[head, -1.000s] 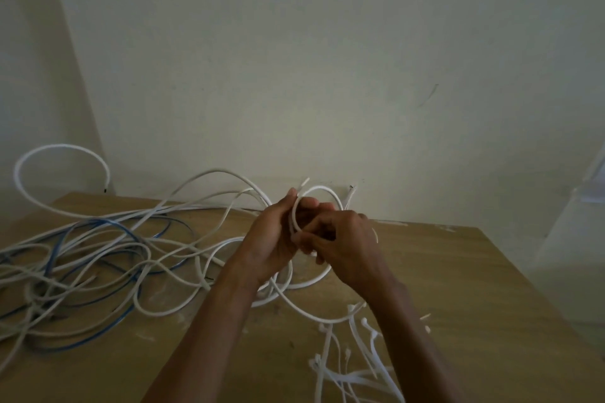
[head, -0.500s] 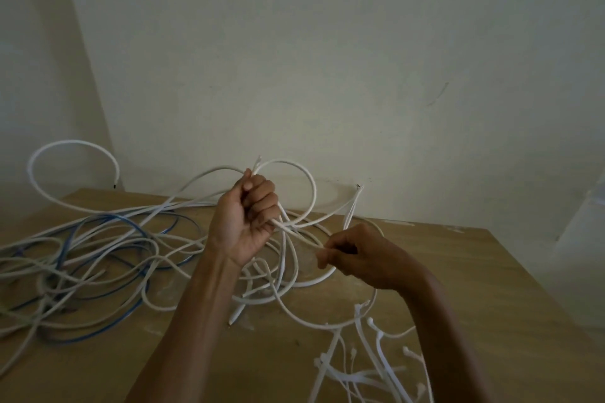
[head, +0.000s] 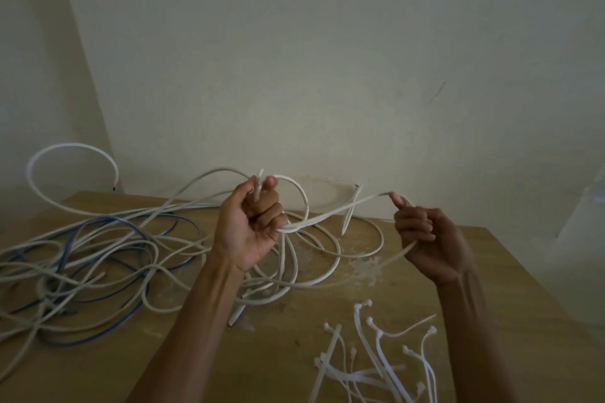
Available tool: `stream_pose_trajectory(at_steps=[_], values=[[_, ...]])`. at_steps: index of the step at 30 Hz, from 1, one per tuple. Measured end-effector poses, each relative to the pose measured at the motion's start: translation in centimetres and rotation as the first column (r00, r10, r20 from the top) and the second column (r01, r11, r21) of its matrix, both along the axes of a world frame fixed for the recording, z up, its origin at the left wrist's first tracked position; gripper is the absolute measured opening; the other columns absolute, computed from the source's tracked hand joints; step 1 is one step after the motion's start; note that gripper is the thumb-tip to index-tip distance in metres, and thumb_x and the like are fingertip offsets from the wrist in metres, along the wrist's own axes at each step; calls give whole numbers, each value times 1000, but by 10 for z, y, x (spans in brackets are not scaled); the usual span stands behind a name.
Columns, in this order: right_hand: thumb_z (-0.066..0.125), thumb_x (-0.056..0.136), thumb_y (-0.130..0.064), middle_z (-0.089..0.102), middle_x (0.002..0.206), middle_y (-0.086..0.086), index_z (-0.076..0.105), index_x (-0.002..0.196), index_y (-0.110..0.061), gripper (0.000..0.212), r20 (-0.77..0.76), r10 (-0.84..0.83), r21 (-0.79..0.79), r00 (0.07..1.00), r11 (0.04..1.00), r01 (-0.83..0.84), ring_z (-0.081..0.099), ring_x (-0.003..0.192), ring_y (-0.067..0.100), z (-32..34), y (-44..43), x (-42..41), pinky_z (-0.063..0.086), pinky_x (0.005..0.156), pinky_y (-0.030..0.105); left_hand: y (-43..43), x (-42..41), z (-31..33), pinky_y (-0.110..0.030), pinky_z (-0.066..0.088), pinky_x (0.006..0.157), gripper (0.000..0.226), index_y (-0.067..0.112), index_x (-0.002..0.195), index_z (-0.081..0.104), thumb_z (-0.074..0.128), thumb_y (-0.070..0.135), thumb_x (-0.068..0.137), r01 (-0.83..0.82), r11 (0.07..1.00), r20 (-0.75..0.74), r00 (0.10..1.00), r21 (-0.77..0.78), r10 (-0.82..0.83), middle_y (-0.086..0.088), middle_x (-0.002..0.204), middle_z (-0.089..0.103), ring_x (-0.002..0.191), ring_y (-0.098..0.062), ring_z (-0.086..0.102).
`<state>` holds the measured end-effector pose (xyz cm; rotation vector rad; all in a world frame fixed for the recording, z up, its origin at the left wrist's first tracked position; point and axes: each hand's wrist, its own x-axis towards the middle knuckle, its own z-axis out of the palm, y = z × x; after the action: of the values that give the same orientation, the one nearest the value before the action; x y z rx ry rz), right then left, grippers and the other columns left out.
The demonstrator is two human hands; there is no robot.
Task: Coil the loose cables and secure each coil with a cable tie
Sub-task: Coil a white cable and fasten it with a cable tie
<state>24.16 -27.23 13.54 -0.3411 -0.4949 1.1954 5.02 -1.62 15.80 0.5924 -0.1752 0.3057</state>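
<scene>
The left hand (head: 250,222) and right hand (head: 429,239) are each gripping one white cable (head: 334,211), coiling seemingly just starting; the tangle (head: 82,258) at left is lying loose; the cable ties (head: 376,353) at lower right are lying unused.

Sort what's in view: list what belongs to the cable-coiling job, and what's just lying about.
Belongs to the job:
- white cable, stretched between left hand and right hand, both gripping it
- tangle of white and blue cables
- loose cable ties

Just there:
- wooden table
- wall
- pale scuffed patch on the tabletop
</scene>
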Motion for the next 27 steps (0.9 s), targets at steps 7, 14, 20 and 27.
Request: stream_pose_trajectory(at_steps=[7, 14, 20, 27], values=[[64, 87, 7, 59, 81, 0, 51, 135, 9, 50, -41, -251, -56, 967, 967, 248, 50, 47, 6, 18, 14, -16, 44, 43, 13, -3, -2, 4, -25, 24, 48, 34, 19, 72, 40, 29, 31, 102, -86, 992, -30, 996, 89, 89, 5, 60, 18, 50, -11, 14], [61, 99, -16, 61, 69, -3, 74, 104, -9, 16, 791, -549, -5, 269, 435, 901, 50, 56, 9, 37, 48, -74, 43, 48, 18, -21, 3, 6, -20, 29, 45, 30, 16, 81, 49, 40, 32, 104, -171, 905, -76, 973, 389, 216, 5, 61, 30, 48, -7, 27], [78, 87, -20, 72, 79, -14, 79, 93, -24, 7, 902, -415, 281, -119, 354, 892, 67, 73, 1, 38, 85, -142, 51, 63, 14, -35, 9, 4, -21, 35, 48, 44, 7, 101, 72, 38, 35, 108, -186, 859, -175, 938, 476, 300, 0, 62, 46, 53, -10, 42], [66, 96, -32, 56, 107, -6, 71, 118, -17, 26, 816, -327, 563, -477, 255, 787, 54, 95, 10, 16, 104, -144, 50, 78, 25, -30, 5, 9, -22, 41, 52, 45, 19, 66, 48, 40, 41, 105, -132, 971, -205, 963, 200, 174, 2, 60, 43, 54, -11, 42]])
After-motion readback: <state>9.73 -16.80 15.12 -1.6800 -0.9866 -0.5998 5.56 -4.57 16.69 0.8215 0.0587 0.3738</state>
